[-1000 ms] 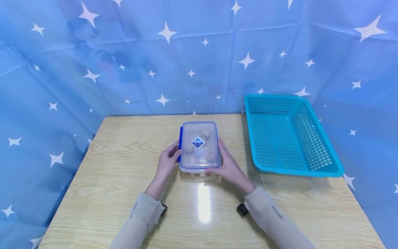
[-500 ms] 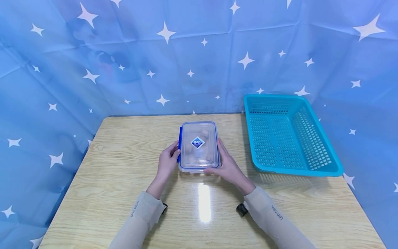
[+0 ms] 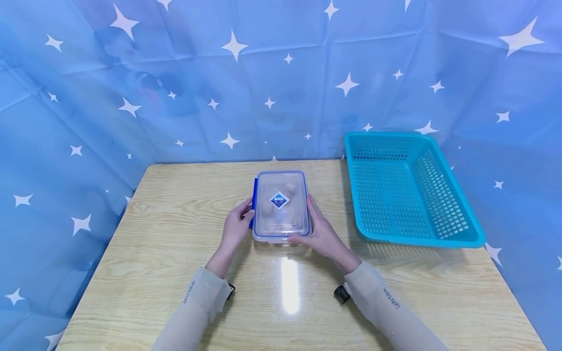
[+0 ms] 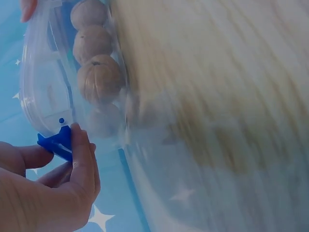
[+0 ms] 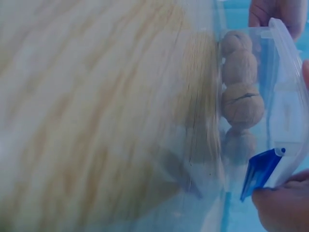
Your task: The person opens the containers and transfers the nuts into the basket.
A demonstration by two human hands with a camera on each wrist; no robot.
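A clear plastic food container with a blue-rimmed lid and a diamond label sits at mid-table. Walnuts line its inside wall in the left wrist view. My left hand, at the container's left side, pinches a blue latch that sticks outward. On the opposite side my right hand holds the container, thumb along the near rim. A second blue latch juts out by a fingertip in the right wrist view. Most right-hand fingers are hidden behind the container's side.
A turquoise perforated basket stands at the table's right rear. Behind the wooden table hangs a blue cloth with white stars. Black wrist cameras show at both sleeves.
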